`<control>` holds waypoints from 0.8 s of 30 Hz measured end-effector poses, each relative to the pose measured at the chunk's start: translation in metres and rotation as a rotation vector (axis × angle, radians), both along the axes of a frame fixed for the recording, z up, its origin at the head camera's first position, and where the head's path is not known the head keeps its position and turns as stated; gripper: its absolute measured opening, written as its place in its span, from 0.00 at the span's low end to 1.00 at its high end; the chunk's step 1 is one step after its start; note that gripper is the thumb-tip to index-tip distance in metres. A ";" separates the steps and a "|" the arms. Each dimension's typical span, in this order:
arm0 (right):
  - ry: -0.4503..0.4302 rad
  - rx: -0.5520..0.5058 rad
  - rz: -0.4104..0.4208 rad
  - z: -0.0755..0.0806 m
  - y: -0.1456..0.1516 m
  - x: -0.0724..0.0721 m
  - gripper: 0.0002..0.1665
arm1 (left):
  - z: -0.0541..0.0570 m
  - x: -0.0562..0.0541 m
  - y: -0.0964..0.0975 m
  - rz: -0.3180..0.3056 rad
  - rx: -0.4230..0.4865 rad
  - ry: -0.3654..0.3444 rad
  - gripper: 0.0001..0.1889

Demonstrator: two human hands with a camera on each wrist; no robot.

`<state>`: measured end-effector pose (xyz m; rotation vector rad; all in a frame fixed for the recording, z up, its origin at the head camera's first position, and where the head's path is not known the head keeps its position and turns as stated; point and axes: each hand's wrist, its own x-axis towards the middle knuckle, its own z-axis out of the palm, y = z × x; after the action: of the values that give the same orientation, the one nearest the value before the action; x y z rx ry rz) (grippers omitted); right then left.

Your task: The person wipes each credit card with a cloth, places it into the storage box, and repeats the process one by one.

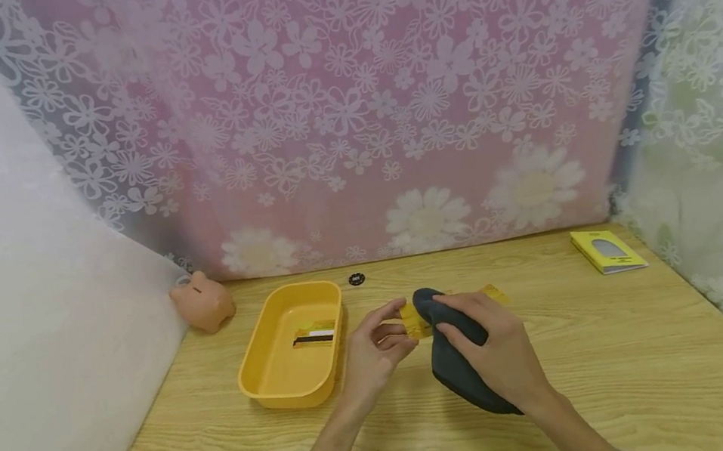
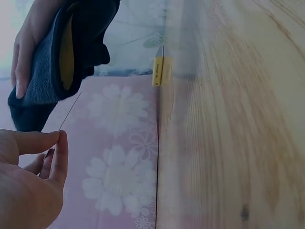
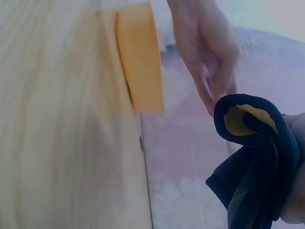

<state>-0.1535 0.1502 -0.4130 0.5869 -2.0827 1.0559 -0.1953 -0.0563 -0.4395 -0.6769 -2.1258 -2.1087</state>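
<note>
Between its thumb and fingertips, my left hand [image 1: 374, 349] pinches the left end of a thin, shiny yellow sheet [image 1: 413, 321]. In the left wrist view that sheet [image 2: 71, 109] appears edge-on, as a fine line. My right hand [image 1: 504, 348] grips a folded dark blue-grey cloth [image 1: 459, 369], which hangs over the sheet's middle and hides it. The sheet's far right end shows beyond the right fingers. A yellow inner side of the cloth [image 3: 257, 179] shows in both wrist views. Both hands are raised over the wooden table, close together.
Left of the hands stands a yellow tray [image 1: 259, 330] with a small yellow piece striped black and white inside. A pink piggy bank [image 1: 203, 303] sits at the back left, a black round chip [image 1: 356, 279] near the back edge. A yellow booklet [image 1: 608, 252] lies back right.
</note>
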 end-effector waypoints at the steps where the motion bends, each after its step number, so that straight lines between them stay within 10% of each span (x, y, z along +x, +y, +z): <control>1: -0.013 0.006 0.022 -0.002 -0.004 0.000 0.30 | 0.000 0.000 0.001 -0.002 -0.001 0.000 0.31; 24: -0.059 0.043 -0.063 -0.014 -0.001 0.002 0.28 | 0.004 0.004 0.006 -0.021 0.032 -0.066 0.30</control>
<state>-0.1512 0.1495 -0.4272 0.5136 -2.1654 1.0057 -0.1915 -0.0504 -0.4353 -0.6389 -2.1215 -2.2007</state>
